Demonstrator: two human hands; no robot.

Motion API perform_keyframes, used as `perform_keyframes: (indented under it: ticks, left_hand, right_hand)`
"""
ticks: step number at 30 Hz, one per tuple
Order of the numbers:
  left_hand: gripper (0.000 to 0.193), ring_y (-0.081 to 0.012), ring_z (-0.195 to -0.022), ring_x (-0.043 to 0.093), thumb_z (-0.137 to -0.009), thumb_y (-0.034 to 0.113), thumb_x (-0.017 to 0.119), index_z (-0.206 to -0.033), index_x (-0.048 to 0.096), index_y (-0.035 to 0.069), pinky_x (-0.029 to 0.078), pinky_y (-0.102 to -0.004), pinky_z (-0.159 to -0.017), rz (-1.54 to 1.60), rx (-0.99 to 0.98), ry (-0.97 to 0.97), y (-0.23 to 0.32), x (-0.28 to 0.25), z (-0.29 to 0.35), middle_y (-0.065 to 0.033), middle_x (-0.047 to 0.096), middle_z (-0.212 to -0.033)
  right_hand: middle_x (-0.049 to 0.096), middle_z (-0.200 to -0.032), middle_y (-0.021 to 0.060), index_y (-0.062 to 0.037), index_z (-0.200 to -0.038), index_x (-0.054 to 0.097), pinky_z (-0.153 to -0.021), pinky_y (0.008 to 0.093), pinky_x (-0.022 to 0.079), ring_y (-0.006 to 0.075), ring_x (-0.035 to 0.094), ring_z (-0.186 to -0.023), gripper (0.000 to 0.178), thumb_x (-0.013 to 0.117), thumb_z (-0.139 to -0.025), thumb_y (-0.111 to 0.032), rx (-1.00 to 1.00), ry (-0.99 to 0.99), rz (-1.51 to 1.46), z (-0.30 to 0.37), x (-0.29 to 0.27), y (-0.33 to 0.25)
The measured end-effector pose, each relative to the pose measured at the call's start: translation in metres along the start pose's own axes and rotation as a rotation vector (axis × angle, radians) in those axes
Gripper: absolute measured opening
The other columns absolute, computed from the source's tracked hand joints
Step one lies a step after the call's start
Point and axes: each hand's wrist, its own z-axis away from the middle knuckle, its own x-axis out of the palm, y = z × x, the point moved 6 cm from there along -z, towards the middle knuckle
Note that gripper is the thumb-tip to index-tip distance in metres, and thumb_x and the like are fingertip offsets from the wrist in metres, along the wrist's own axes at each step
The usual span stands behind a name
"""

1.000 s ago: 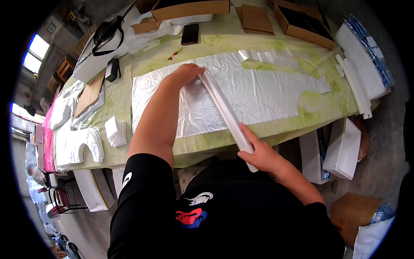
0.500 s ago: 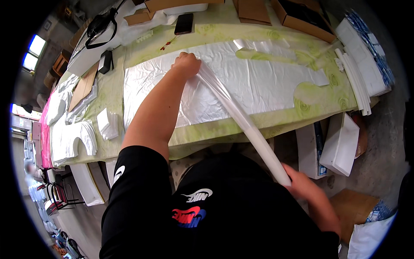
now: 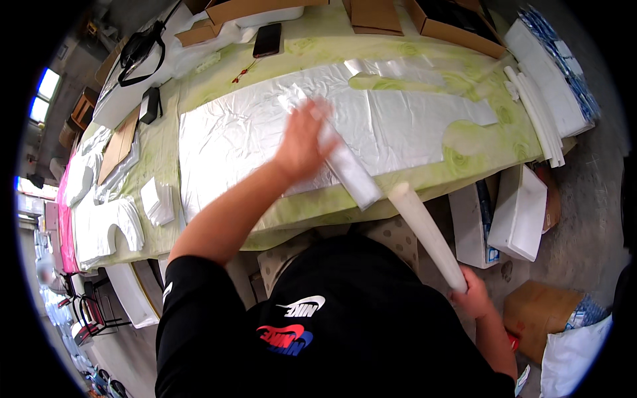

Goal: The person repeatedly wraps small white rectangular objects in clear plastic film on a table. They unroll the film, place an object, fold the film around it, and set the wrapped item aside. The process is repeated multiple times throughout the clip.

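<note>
A long whitish tube point(image 3: 428, 232) slants from the table's near edge down to the right. My right hand point(image 3: 474, 295) is closed around its lower end. The tube's upper end is bare and stands apart from a flattened strip of white plastic film point(image 3: 355, 178). That strip lies diagonally on a wide sheet of thin white plastic point(image 3: 225, 142), its near end by the table edge. Over the strip's upper part is my left hand point(image 3: 306, 142), blurred, its fingers stretched out and apart. Whether it presses on the film I cannot tell.
A flowered green cloth covers the table point(image 3: 312, 50). A phone point(image 3: 267, 40) and cardboard boxes point(image 3: 458, 26) sit at the back. White rods point(image 3: 539, 116) lie on the right. Stacked white plastic pieces point(image 3: 109, 225) are at left. Foam boxes point(image 3: 517, 215) stand below the right edge.
The tube has come out of the film toward the lower right, with my right hand still on it. The film now lies flat. My left hand has loosened and moved nearer to me.
</note>
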Motion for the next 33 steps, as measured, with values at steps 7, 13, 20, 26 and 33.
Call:
perform_keyframes:
  ticks: [7,13,20,26,33]
  left_hand:
    - [0.088,-0.0383,-0.149,0.035,-0.088,0.051,0.073,-0.154,0.041,0.002,0.021,-0.0494,-0.127,0.058,0.230,-0.672,0.095,-0.010,0.073,-0.0197,0.047,-0.152]
    - [0.068,-0.0311,-0.140,0.045,-0.082,0.014,0.071,-0.147,0.052,0.008,0.031,-0.0498,-0.123,0.153,0.248,-0.425,0.094,-0.033,0.089,-0.0128,0.054,-0.138]
    - [0.083,-0.0346,-0.158,0.020,-0.084,0.024,0.072,-0.159,0.038,0.013,0.014,-0.0548,-0.128,-0.053,-0.051,-0.504,0.086,-0.024,0.084,-0.0133,0.027,-0.170]
    - [0.084,-0.0288,-0.157,0.025,-0.086,0.025,0.071,-0.161,0.035,0.015,0.018,-0.0594,-0.126,-0.069,0.083,-0.509,0.093,-0.023,0.087,-0.0070,0.031,-0.168]
    - [0.097,-0.0334,-0.157,0.026,-0.076,0.021,0.079,-0.160,0.033,0.009,0.021,-0.0613,-0.124,0.020,-0.025,-0.401,0.088,-0.031,0.084,-0.0128,0.031,-0.168]
  right_hand:
    - [0.065,-0.108,0.0162,-0.0086,-0.127,0.064,-0.090,0.0445,0.051,0.0384,0.062,-0.103,0.050,0.079,-0.083,-0.027,-0.749,0.151,0.440,-0.064,0.005,-0.169]
    - [0.064,-0.112,0.0144,-0.0099,-0.127,0.065,-0.093,0.0461,0.049,0.0383,0.059,-0.105,0.051,0.078,-0.083,-0.033,-0.971,0.227,0.755,-0.130,0.022,-0.243]
    - [0.065,-0.115,0.0151,-0.0133,-0.132,0.065,-0.098,0.0460,0.049,0.0376,0.060,-0.112,0.055,0.076,-0.084,-0.038,-0.754,0.416,0.732,-0.183,-0.015,-0.258]
    - [0.064,-0.120,0.0141,-0.0131,-0.135,0.064,-0.104,0.0482,0.045,0.0374,0.056,-0.119,0.058,0.076,-0.084,-0.037,-0.650,0.597,0.757,-0.198,-0.040,-0.246]
    - [0.050,-0.148,0.0086,-0.0154,-0.144,0.056,-0.121,0.0572,0.029,0.0342,0.043,-0.142,0.073,0.083,-0.077,-0.026,-1.323,0.384,0.774,-0.103,0.069,-0.249]
